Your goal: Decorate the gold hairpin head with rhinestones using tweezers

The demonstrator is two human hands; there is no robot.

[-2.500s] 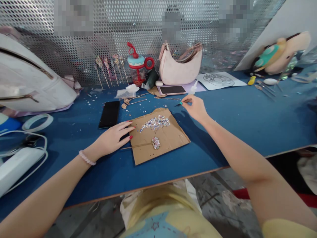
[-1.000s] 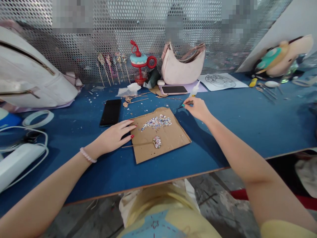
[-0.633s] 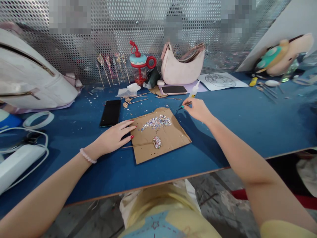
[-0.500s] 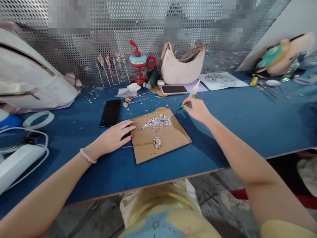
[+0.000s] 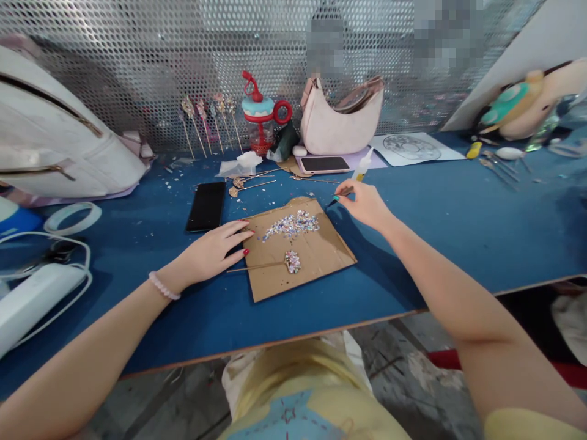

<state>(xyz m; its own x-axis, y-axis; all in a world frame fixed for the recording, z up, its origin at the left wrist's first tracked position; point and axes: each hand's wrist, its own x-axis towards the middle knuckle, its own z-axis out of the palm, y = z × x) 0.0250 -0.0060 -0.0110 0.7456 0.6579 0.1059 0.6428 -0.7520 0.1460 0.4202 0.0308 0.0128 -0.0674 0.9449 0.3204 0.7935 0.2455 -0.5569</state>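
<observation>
My left hand (image 5: 213, 252) lies flat with its fingers spread, fingertips on the left edge of a piece of cardboard (image 5: 321, 260). On the cardboard is a loose pile of small shiny rhinestones (image 5: 293, 225). Below the pile lies a thin hairpin (image 5: 292, 261), its head covered in the same stones and its stem passing near my left thumb. My right hand (image 5: 367, 205) pinches a pair of dark-tipped tweezers (image 5: 342, 194), held just beyond the cardboard's upper right corner. Whether the tips hold a stone is too small to tell.
A glue bottle (image 5: 364, 164) stands behind my right hand. Two phones, a black one (image 5: 206, 206) and a pale-rimmed one (image 5: 324, 164), lie on the blue table. Further back are bare hairpins (image 5: 250, 186), a red-handled cup (image 5: 260, 122) and a handbag (image 5: 342, 125). A power strip (image 5: 41, 299) sits left.
The view has shifted very slightly. Both hands, the tweezers and the hairpin keep practically the same places.
</observation>
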